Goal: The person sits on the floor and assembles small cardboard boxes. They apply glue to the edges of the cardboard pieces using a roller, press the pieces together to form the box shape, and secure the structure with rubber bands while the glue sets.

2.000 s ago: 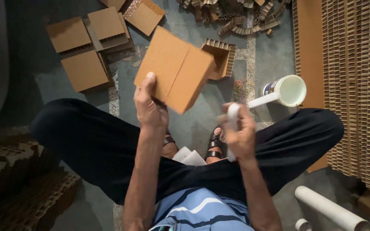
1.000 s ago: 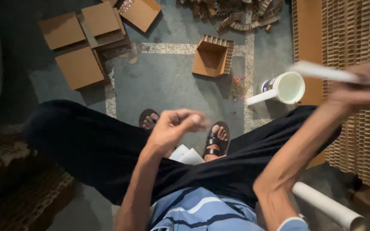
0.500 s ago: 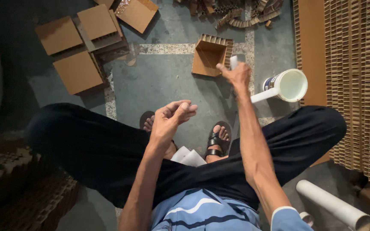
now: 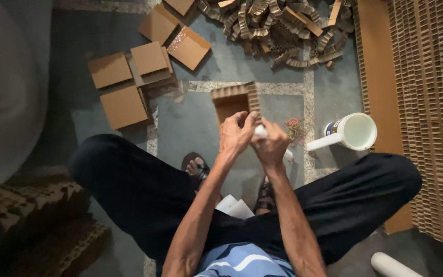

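Seen from above, a seated person in dark trousers brings both hands together at the centre of the frame. The right hand is closed around a small white tube, whose end pokes out towards the left hand. The left hand's fingers curl in and pinch that end. Just beyond the hands, on the floor, lies an open cardboard tray. To the right stands a white tub with a stick in it. Flat cardboard squares lie at upper left, and cardboard scraps are heaped at the top.
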